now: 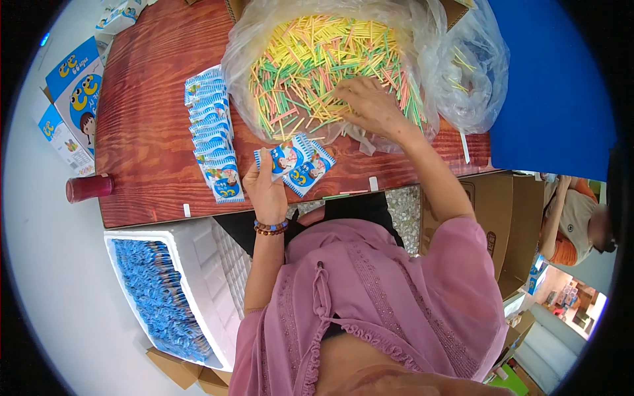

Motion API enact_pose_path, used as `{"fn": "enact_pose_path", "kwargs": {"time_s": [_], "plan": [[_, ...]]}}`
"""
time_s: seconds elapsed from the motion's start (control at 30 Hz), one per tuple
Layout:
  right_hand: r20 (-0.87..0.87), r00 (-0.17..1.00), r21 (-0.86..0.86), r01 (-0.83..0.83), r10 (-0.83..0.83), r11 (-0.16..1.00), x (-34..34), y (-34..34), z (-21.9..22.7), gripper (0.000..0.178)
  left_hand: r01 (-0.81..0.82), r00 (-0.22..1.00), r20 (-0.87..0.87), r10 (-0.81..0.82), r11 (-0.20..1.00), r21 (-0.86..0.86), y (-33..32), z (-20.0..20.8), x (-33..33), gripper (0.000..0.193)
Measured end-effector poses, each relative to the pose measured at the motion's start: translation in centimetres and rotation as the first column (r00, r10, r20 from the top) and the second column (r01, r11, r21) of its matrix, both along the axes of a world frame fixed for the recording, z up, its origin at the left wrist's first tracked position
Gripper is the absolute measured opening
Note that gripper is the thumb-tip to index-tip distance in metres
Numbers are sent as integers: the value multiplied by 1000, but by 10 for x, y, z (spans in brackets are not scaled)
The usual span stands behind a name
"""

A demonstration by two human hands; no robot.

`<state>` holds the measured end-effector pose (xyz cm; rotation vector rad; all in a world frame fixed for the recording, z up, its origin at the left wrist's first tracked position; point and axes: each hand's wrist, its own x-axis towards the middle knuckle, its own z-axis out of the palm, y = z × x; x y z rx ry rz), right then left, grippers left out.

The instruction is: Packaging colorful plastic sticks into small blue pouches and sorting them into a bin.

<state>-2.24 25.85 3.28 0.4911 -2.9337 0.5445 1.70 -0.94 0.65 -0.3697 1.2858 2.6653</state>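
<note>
My left hand (265,193), near the table's front edge, pinches a small blue-and-white packet (285,157) between thumb and fingers. A second packet (309,173) of the same kind overlaps it on the right. My right hand (371,111) reaches into a heap of thin sticks (323,56) in yellow, green and pink. Its fingers curl around a few sticks at the heap's near side; the fingertips are partly hidden. The heap lies in a wide-open clear plastic bag (241,79). Left of the bag, a row of overlapping packets (214,138) runs toward the front edge.
Under a red wood-grain table (145,99), a white foam box (198,264) full of blue packets stands at the left. A red jar (90,189) is at the table's left edge. Cardboard boxes (485,211) stand at the right, with another person (574,221) beyond.
</note>
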Motion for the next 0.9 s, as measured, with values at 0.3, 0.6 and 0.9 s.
{"fn": "enact_pose_path", "kwargs": {"time_s": [0.3,0.6,0.9], "plan": [[78,962,224,-272,260,936,-25,-3,-5,48,-65,998,28,64,998,27,1,0,-3,21],[-103,953,385,-228,287,894,-25,-14,-25,22,-24,1000,17,23,999,42,0,0,-2,18],[6,988,-8,-157,157,988,-19,4,-38,19,-26,999,27,25,998,64,-3,-8,-2,16]]}}
